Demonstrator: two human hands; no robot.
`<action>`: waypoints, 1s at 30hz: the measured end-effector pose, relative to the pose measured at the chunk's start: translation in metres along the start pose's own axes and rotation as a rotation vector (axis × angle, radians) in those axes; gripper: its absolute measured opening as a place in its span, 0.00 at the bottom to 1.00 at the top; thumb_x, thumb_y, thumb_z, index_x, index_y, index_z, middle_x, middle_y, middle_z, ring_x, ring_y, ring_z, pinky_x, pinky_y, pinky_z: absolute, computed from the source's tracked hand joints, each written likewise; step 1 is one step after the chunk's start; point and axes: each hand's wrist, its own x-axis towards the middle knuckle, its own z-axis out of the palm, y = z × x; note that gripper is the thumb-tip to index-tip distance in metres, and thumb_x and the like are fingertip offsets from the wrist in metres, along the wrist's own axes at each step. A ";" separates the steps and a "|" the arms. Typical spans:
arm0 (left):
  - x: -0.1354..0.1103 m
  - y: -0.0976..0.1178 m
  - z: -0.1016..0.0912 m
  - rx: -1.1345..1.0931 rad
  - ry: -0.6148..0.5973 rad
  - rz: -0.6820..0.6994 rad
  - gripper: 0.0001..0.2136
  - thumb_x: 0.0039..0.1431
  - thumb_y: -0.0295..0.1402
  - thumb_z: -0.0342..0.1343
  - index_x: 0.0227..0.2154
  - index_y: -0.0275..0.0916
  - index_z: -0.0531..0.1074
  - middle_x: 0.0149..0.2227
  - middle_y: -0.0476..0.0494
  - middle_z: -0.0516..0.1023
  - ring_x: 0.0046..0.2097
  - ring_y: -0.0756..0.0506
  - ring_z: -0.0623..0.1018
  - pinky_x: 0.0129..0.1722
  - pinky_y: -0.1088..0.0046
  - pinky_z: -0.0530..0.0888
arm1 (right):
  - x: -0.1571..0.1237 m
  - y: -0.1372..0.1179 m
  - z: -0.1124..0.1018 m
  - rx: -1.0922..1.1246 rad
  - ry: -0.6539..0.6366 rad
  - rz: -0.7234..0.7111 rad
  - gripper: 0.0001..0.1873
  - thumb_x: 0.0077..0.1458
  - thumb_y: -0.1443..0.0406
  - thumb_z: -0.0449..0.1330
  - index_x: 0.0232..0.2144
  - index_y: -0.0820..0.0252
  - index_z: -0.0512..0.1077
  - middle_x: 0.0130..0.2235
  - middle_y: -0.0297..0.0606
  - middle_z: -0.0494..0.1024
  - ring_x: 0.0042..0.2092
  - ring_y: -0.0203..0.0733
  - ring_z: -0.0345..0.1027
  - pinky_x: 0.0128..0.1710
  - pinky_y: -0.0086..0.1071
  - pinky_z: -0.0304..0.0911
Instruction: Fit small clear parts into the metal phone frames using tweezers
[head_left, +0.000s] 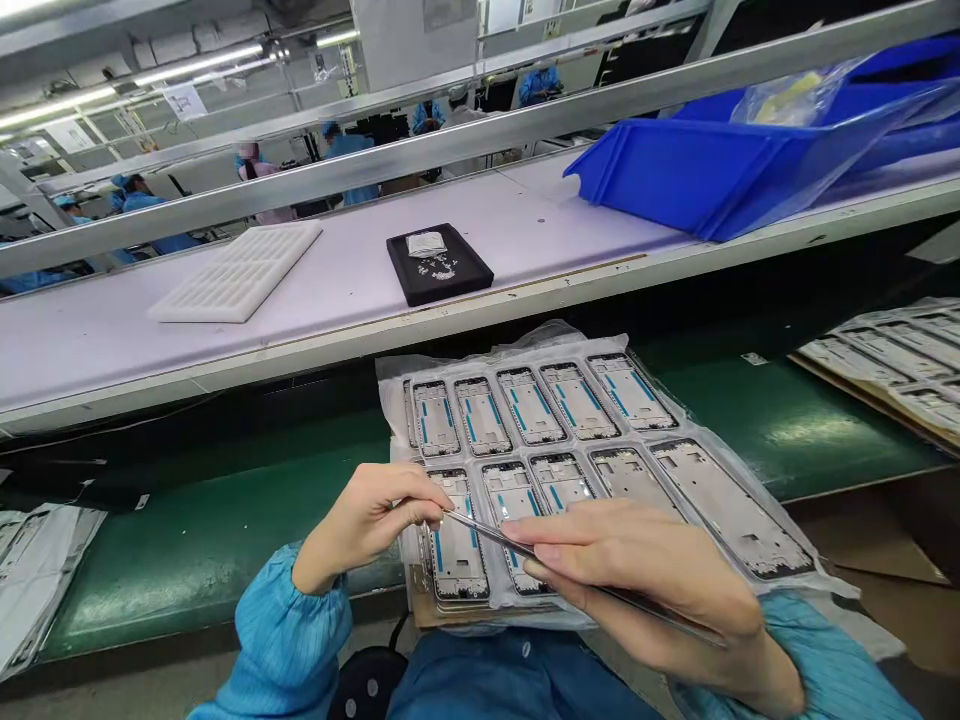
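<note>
A clear plastic tray (697, 425) of several phone frames lies on the green belt in front of me. My right hand (645, 580) holds thin metal tweezers (487, 530), whose tip points left over the near row. My left hand (375, 520) is closed in a pinch right at the tweezer tip, above the nearest left phone frame (457, 550). What the fingers pinch is too small to make out. Both sleeves are blue.
A raised white shelf behind the belt carries a white grid tray (236, 270), a black tray (439, 265) with small parts and a blue bin (697, 180). More phone-frame trays (892, 365) lie at right, plastic bags (37, 570) at left. Other workers sit far behind.
</note>
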 end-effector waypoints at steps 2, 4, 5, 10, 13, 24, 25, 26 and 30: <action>0.003 0.003 0.000 0.016 -0.037 -0.016 0.09 0.69 0.33 0.55 0.36 0.37 0.79 0.26 0.44 0.80 0.28 0.50 0.78 0.29 0.79 0.72 | -0.001 -0.001 -0.005 -0.019 -0.014 -0.016 0.18 0.58 0.74 0.64 0.48 0.50 0.77 0.42 0.37 0.87 0.37 0.41 0.84 0.40 0.27 0.77; 0.008 0.006 0.001 0.042 -0.090 -0.033 0.10 0.69 0.34 0.55 0.36 0.37 0.79 0.27 0.44 0.80 0.29 0.49 0.79 0.30 0.78 0.73 | -0.004 -0.002 -0.010 -0.036 -0.025 -0.025 0.20 0.58 0.75 0.64 0.50 0.49 0.76 0.42 0.37 0.86 0.38 0.41 0.84 0.40 0.27 0.77; 0.011 0.007 0.002 0.052 -0.121 -0.042 0.11 0.69 0.34 0.55 0.35 0.37 0.79 0.27 0.43 0.81 0.29 0.49 0.79 0.30 0.77 0.73 | -0.006 -0.002 -0.013 -0.043 -0.030 -0.025 0.21 0.58 0.75 0.63 0.50 0.49 0.76 0.43 0.36 0.86 0.38 0.41 0.84 0.40 0.27 0.77; 0.028 0.014 0.008 0.003 -0.197 -0.048 0.13 0.70 0.37 0.54 0.35 0.37 0.80 0.28 0.43 0.81 0.29 0.49 0.78 0.32 0.76 0.74 | -0.014 0.001 -0.026 0.001 0.016 0.037 0.18 0.60 0.73 0.63 0.49 0.49 0.77 0.42 0.36 0.86 0.38 0.42 0.84 0.38 0.28 0.79; 0.034 0.016 0.016 -0.084 -0.187 -0.103 0.14 0.70 0.38 0.54 0.37 0.36 0.80 0.28 0.42 0.82 0.30 0.49 0.79 0.32 0.76 0.75 | -0.016 0.005 -0.034 0.117 0.089 0.093 0.14 0.61 0.72 0.64 0.45 0.50 0.79 0.39 0.36 0.87 0.37 0.43 0.84 0.37 0.29 0.80; 0.073 0.043 0.082 -0.106 -0.133 -0.349 0.10 0.65 0.37 0.60 0.34 0.36 0.81 0.28 0.43 0.82 0.31 0.48 0.80 0.33 0.76 0.74 | -0.045 0.052 -0.093 0.377 0.082 0.159 0.13 0.55 0.74 0.68 0.38 0.51 0.81 0.37 0.36 0.87 0.35 0.45 0.84 0.36 0.30 0.81; 0.078 0.044 0.090 -0.081 -0.160 -0.363 0.09 0.64 0.35 0.60 0.33 0.36 0.81 0.28 0.44 0.82 0.30 0.49 0.80 0.32 0.76 0.73 | -0.047 0.058 -0.101 0.393 0.028 0.146 0.13 0.56 0.75 0.68 0.39 0.51 0.80 0.37 0.36 0.87 0.36 0.44 0.84 0.37 0.29 0.80; 0.082 0.044 0.098 -0.056 -0.207 -0.386 0.08 0.64 0.34 0.60 0.33 0.36 0.81 0.29 0.44 0.83 0.31 0.49 0.80 0.32 0.77 0.72 | -0.049 0.063 -0.110 0.406 -0.046 0.140 0.12 0.57 0.75 0.67 0.39 0.52 0.80 0.38 0.36 0.87 0.37 0.43 0.84 0.37 0.27 0.80; 0.091 0.038 0.137 0.004 -0.528 -0.546 0.05 0.63 0.31 0.61 0.33 0.37 0.81 0.31 0.44 0.83 0.32 0.48 0.80 0.34 0.77 0.71 | -0.055 0.087 -0.144 0.478 -0.440 0.093 0.06 0.63 0.70 0.63 0.33 0.58 0.79 0.33 0.36 0.86 0.34 0.38 0.83 0.36 0.23 0.77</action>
